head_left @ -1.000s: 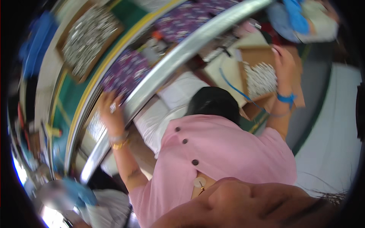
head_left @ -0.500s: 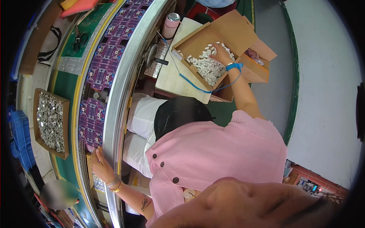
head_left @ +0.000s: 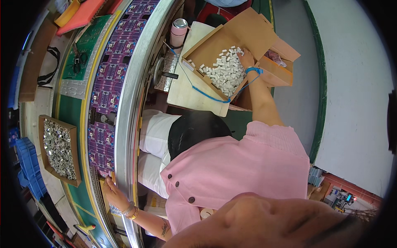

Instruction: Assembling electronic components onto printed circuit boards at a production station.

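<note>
My right hand (head_left: 247, 59) reaches into an open cardboard box (head_left: 227, 35), its fingers bent and pressed together on small white rectangular components (head_left: 225, 74) at the heap's far right side. Its fingertips are partly hidden, and how many pieces they hold does not show. A blue wrist strap (head_left: 253, 70) with a coiled cord circles that wrist. My left hand (head_left: 115, 194) is at the near end of a row of purple circuit boards (head_left: 101, 142), thumb and fingers loosely stretched beside the last board's edge. It seems to hold nothing; some of its fingers are hidden.
A metal rail (head_left: 124, 111) runs between the boards and my lap. Beyond the boards stands a cardboard tray of small metal parts (head_left: 60, 151). Scissors (head_left: 77, 62) lie on a green board. A pink flask (head_left: 178, 33) stands near the box, and an orange-edged carton (head_left: 277, 68) adjoins it.
My right hand has shifted to the right side of the white heap, its fingers bending in. My left hand and the boards' near end appear lower, with the whole view slightly shifted.
</note>
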The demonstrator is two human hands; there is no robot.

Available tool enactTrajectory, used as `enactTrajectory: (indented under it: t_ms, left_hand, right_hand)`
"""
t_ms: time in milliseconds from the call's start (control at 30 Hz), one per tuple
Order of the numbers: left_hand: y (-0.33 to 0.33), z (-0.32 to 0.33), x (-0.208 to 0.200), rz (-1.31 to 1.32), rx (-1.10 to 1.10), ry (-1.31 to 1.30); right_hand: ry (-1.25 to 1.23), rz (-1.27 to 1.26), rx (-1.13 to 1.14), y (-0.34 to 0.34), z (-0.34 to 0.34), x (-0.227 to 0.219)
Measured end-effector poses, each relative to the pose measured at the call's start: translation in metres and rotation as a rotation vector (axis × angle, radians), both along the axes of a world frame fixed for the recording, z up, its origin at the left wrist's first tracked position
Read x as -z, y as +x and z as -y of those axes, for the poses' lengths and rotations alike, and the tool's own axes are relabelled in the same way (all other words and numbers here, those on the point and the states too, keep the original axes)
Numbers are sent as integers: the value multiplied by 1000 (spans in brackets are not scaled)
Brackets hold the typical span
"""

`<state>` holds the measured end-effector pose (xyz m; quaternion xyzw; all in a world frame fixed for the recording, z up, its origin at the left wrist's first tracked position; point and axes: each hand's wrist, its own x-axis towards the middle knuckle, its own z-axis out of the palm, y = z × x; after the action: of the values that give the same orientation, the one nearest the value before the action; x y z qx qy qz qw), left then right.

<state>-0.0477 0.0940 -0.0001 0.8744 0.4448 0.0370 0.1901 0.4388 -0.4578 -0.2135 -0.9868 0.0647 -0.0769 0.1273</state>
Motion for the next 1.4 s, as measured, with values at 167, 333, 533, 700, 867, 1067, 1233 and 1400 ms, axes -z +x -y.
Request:
enactTrajectory:
  t_ms: [167,333,533,700,867,1067,1233,1400]
  left_hand:
    - [2,4,2,-31,12,33]
    - [-5,1,8,0,15,43]
    - [-5,3,7,28,-5,44]
    - [0,5,-2,37,0,46]
    - [-5,7,1,51,-8,83]
    - [1,13,-5,7,-41,67]
    - [11,20,-13,267,50,152]
    - [33,34,-24,443,103,167]
  right_hand:
    - [-54,-85,35,-5,-33,-3]
    - [-194,-71,77,-16,-52,-21]
    - [-176,-72,61,-23,-64,-26]
    - [-29,-10,-6,-9,-55,-7]
    - [-123,44,-10,-7,-65,-1]
    - [125,-95,-2,-15,-63,-5]
    - [141,-54,-86,-15,-66,-1]
    - [196,37,-216,-18,-74,3]
